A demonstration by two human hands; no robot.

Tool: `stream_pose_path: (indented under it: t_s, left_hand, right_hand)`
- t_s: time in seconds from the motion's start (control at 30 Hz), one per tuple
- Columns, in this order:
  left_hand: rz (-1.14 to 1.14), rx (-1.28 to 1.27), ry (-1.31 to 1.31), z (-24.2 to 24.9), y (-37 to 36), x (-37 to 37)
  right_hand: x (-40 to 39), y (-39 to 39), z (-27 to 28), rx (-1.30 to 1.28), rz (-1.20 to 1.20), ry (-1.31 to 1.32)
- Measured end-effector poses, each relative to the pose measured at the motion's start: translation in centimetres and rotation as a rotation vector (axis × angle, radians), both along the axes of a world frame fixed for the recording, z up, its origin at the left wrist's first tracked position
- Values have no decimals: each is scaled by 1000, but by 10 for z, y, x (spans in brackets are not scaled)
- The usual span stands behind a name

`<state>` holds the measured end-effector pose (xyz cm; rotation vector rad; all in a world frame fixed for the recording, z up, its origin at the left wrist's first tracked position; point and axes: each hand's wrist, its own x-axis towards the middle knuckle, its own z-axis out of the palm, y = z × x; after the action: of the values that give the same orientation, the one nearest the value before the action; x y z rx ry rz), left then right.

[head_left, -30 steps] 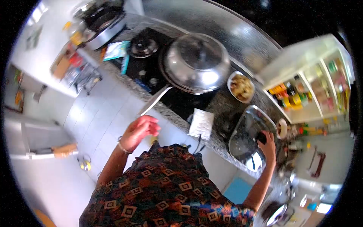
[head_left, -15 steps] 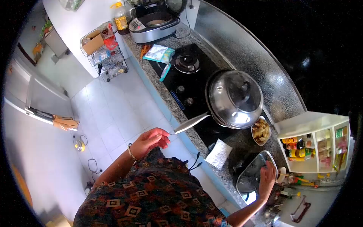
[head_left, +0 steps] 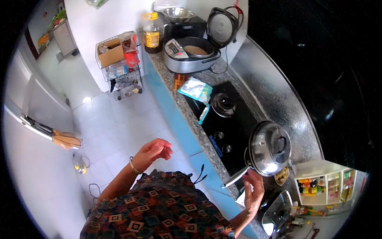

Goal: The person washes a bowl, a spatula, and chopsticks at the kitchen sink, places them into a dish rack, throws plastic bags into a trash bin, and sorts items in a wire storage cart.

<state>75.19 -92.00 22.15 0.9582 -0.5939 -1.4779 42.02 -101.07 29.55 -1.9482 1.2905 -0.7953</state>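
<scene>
My left hand (head_left: 156,151) hovers over the floor in front of my body, fingers loosely bent and apart, nothing in it. My right hand (head_left: 253,191) is at the counter's front edge, thumb and fingers apart, fingertips close to the handle (head_left: 235,177) of a wok. A domed metal lid (head_left: 270,147) with a dark glass top covers the wok on the black gas hob (head_left: 242,137). Beyond the hand, a bowl of food (head_left: 281,177) is partly hidden by the lid. Below it, a clear rectangular glass dish (head_left: 278,211) rests on the counter.
A rice cooker (head_left: 191,59) stands with its lid up at the far counter end, beside an oil bottle (head_left: 153,36). A teal and white packet (head_left: 197,91) lies by the free burner (head_left: 223,104). A wire cart (head_left: 119,65) stands on the floor; a white spice rack (head_left: 332,187) is right.
My right hand has left the glass dish and moved to the wok's handle. The view has shifted, showing more of the rice cooker. My left hand remains raised and empty.
</scene>
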Motion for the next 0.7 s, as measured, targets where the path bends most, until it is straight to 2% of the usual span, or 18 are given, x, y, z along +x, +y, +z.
stream_pose_path:
  t_s: [0.13, 0.4, 0.53, 0.67, 0.7]
  left_hand:
    - [33, -15, 51, -3, -6, 34]
    - [141, -12, 87, -24, -44, 93]
    - [253, 35, -28, -31, -78, 151]
    - [377, 27, 31, -29, -123, 226]
    - [401, 41, -212, -32, -134, 249]
  right_hand:
    - [55, -15, -1, 87, 64, -69]
    - [144, -91, -35, 96, 171, 1]
    - [184, -142, -56, 132, 213, -45]
    - [224, -193, -59, 155, 201, -114]
    - [235, -204, -55, 167, 209, -117]
